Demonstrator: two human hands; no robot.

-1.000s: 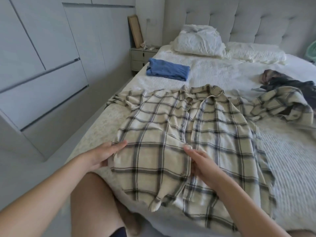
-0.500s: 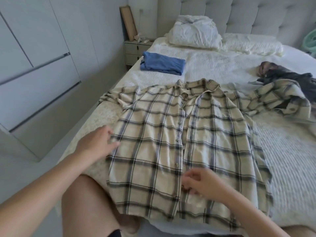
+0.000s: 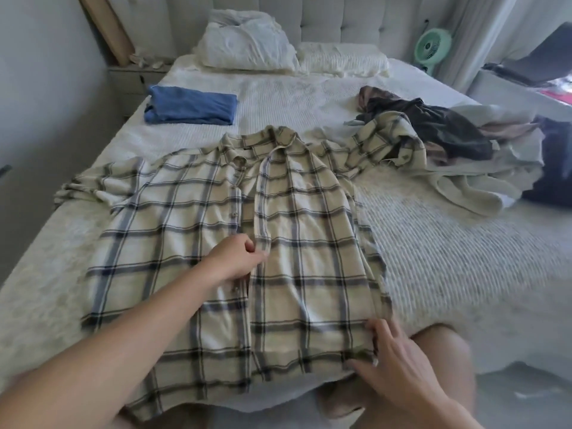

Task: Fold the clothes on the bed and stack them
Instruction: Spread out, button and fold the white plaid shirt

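Our left hand pinches the front placket of the shirt between thumb and curled fingers, near the middle of the garment. Our right hand lies with fingers spread and relaxed on the shirt's near right hem corner. The shirt lies front up across the bed, one sleeve trailing onto the unfolded pile. A folded blue garment sits further up, near the pillows.

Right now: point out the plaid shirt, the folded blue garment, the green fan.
plaid shirt (image 3: pixel 312 267): head view, right front panel.
folded blue garment (image 3: pixel 192 108): head view, middle of top face.
green fan (image 3: pixel 431 46): head view, grille centre.
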